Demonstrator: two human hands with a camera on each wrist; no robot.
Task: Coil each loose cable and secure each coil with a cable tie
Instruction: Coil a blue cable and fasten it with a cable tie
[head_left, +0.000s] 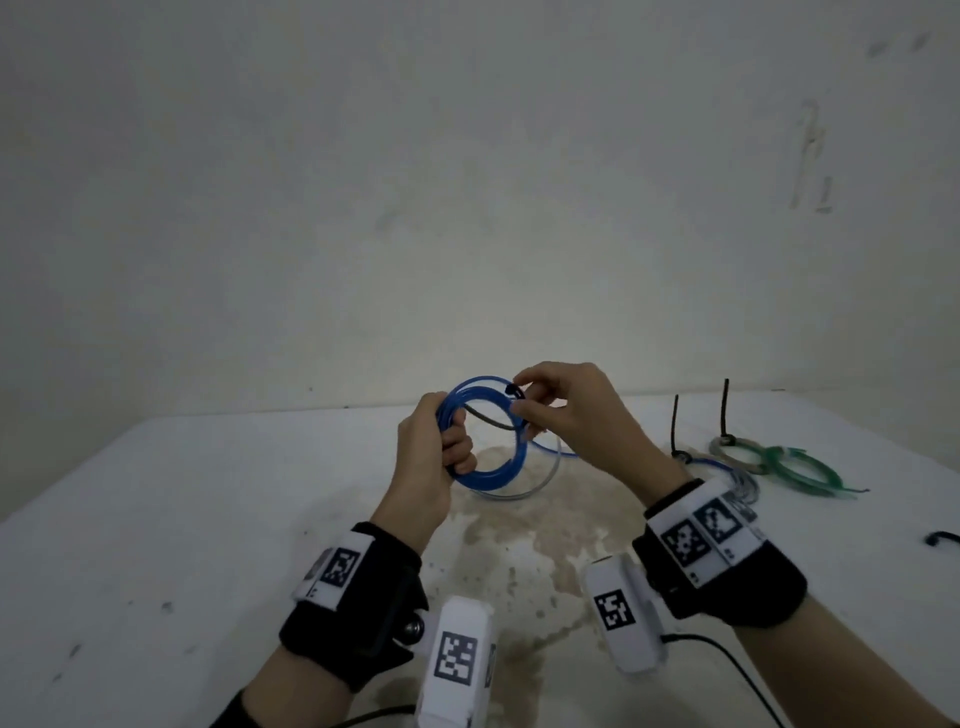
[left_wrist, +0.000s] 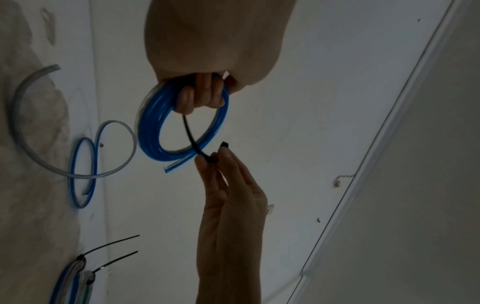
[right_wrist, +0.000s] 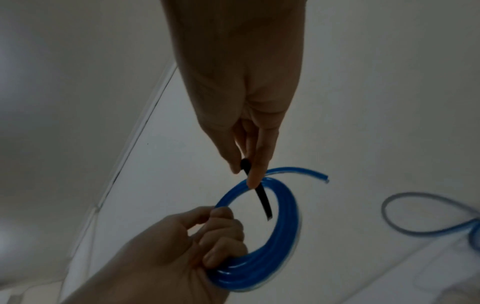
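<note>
A blue cable coil (head_left: 488, 441) hangs above the white table, gripped at its left side by my left hand (head_left: 441, 447) with fingers curled round the strands. My right hand (head_left: 540, 405) pinches a black cable tie (head_left: 511, 391) near its head at the coil's upper right. The tie's strap runs through the coil's opening towards the left hand. In the left wrist view the coil (left_wrist: 155, 131) and tie (left_wrist: 192, 139) show below my left hand (left_wrist: 202, 96). In the right wrist view my right hand (right_wrist: 246, 164) holds the tie (right_wrist: 262, 199) across the coil (right_wrist: 283, 226).
A loose clear and blue cable (head_left: 545, 467) lies on the table (head_left: 208, 519) behind the coil. Tied coils, one grey (head_left: 732, 452) and one green (head_left: 805, 467), lie at the right with tie tails sticking up. A dark item (head_left: 940, 540) sits at the right edge. A wall rises behind.
</note>
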